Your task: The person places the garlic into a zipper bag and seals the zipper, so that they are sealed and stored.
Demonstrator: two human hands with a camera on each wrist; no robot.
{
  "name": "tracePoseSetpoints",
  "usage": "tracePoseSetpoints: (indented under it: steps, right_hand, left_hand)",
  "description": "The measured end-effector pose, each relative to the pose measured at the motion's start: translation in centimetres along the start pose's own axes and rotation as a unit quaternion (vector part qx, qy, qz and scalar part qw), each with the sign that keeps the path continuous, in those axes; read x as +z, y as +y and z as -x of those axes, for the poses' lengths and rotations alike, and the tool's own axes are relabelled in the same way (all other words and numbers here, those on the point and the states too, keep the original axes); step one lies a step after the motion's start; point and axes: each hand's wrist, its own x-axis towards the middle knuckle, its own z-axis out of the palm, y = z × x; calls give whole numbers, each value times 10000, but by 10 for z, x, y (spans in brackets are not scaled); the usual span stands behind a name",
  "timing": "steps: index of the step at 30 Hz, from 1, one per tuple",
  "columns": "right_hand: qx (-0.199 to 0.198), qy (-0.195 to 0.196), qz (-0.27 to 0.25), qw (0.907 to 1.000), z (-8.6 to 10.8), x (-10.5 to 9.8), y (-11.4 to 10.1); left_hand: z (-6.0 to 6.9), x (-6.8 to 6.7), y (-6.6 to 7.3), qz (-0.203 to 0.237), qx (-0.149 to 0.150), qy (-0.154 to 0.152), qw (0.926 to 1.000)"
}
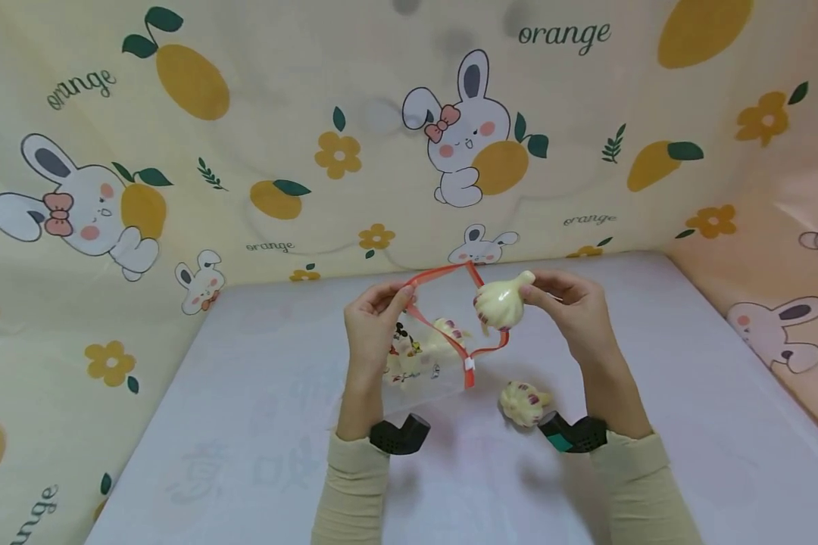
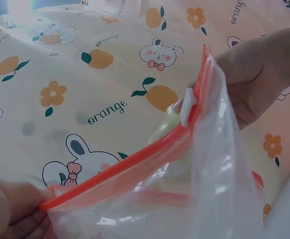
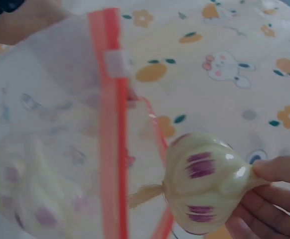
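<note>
My left hand (image 1: 375,322) pinches the red-rimmed edge of a clear zip bag (image 1: 416,378), whose mouth gapes toward the right. The white slider (image 3: 116,63) sits on the red zip strip. Between thumb and fingers, my right hand (image 1: 572,306) holds a garlic bulb (image 1: 501,304) by its stem, at the bag's mouth. Purple patches and a tuft of roots show on that bulb in the right wrist view. More garlic (image 3: 45,199) lies inside the bag, seen through the plastic. Another garlic bulb (image 1: 523,403) rests on the table below my right hand.
The pale table (image 1: 259,424) stretches out under both hands. A patterned cloth (image 1: 382,113) with rabbits and oranges hangs behind it and at the sides. Each wrist carries a black camera mount (image 1: 400,434).
</note>
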Motion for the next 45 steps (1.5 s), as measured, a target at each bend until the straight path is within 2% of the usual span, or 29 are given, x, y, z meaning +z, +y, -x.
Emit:
tracePoseSetpoints:
  steps: [10,18,25,37,45]
  right_hand:
    - [532,-62,1010,9934,2,16,-1]
    - [614,-533,1584,9840,4,23,-1]
    - [625,-608,2085,9741,1,24,2]
    - [741,-867,2041,9723,-6,32,3]
    - [518,-704,1910,9777,-8,40,7]
  left_hand:
    - [2,1,0,-80,-52,27,10000]
    - [1,1,1,-96,-28,20,9999]
    - [1,0,1,-62,-24,-2,10000]
    - [1,-1,1,-79,-10,19,10000]
    - [1,0,3,-76,32,37,10000]
